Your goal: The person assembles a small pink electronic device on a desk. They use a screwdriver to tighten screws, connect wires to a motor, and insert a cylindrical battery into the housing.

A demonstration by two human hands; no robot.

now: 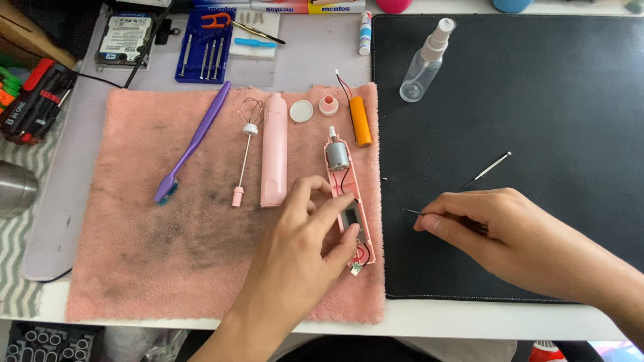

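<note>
My left hand [305,234] rests on a pink towel [168,255], its fingers pinching the lower part of an opened pink inner frame [342,181] that carries a small silver motor [337,155] and black wires. A tiny green circuit board [355,269] sticks out below my thumb. My right hand [510,231] lies on the black mat [537,100] and grips a thin metal screwdriver [414,212], tip pointing left toward the frame. A second thin screwdriver [486,171] lies on the mat just beyond my right hand.
On the towel lie a purple toothbrush [194,141], a whisk rod [244,151], a pink casing [274,151], a white cap [301,110], a pink ring [328,105] and an orange battery [360,121]. A spray bottle [424,64], blue screwdriver set [204,47] and hard drive [124,39] sit behind.
</note>
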